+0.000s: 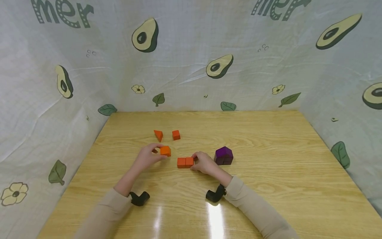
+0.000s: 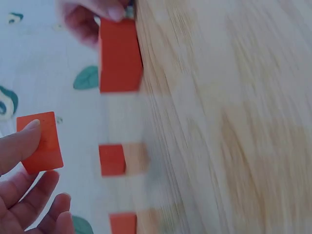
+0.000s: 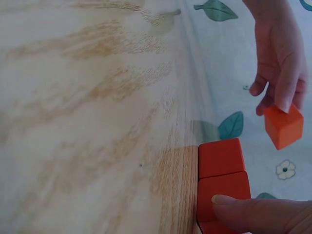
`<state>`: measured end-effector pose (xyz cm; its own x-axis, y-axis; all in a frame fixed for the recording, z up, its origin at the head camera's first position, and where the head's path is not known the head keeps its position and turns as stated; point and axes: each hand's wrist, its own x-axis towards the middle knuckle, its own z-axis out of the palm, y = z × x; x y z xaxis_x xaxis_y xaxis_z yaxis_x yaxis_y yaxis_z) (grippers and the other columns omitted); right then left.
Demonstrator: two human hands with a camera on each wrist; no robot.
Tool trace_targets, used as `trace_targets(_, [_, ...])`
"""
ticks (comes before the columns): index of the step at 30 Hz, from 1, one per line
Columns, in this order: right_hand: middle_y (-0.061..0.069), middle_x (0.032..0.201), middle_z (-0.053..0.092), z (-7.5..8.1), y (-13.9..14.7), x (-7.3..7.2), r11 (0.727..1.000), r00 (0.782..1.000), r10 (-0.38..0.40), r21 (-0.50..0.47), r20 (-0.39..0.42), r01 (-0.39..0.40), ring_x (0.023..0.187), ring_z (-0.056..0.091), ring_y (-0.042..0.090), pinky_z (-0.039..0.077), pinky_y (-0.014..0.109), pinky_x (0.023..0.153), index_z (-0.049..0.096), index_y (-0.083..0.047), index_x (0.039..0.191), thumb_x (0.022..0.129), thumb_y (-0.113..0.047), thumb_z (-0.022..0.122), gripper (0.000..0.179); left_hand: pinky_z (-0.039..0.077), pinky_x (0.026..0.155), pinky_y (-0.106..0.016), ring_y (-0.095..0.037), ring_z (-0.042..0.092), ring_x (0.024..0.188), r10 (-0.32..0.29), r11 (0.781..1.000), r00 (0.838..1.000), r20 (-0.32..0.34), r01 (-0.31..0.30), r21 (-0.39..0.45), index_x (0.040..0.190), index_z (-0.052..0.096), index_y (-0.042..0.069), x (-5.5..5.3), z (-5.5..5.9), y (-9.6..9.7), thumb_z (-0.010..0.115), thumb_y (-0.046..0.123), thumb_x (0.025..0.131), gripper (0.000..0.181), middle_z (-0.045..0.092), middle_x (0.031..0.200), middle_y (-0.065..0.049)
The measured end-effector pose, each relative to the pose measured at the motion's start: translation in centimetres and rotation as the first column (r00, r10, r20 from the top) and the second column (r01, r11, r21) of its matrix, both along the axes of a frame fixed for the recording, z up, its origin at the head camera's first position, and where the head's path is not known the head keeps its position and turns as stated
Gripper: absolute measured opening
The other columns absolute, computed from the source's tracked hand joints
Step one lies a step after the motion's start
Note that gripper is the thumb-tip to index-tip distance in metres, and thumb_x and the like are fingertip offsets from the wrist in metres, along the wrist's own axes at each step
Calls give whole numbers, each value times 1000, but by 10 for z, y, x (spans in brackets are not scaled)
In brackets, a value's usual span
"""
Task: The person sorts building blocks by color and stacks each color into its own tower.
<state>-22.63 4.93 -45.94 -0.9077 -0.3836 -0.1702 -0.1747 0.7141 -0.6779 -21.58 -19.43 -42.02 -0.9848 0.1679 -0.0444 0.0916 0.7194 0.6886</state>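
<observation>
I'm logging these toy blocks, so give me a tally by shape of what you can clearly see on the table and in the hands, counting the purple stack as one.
Orange-red cubes: 4
Triangular block: 1
Purple house-shaped stack: 1 (its separate pieces can't be counted surely)
Total: 6

two adjoining blocks are lying on the table, the right hand gripping their right end. a block cluster is standing to their right. to their left the left hand is holding another block, a wedge and a cube lying behind it.
</observation>
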Motion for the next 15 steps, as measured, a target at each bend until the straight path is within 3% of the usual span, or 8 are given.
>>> trace_targets(7, [13, 106, 60, 0, 2, -1, 998, 999, -31, -48, 34, 33, 98, 56, 24, 44, 39, 86, 59, 2, 111, 74, -14, 76, 44, 48, 74, -35, -22, 56, 94, -48, 998, 998, -32, 49, 34, 115, 62, 12, 4, -2, 32, 75, 27, 76, 44, 61, 116, -5])
trace_targets(15, [8, 98, 63, -5, 2, 3, 981, 993, -106, -159, 45, 112, 90, 57, 20, 46, 36, 82, 61, -3, 106, 72, -12, 78, 40, 48, 74, -33, -20, 56, 92, -56, 997, 998, -20, 57, 49, 112, 63, 11, 1, -10, 49, 75, 22, 75, 40, 61, 114, -4])
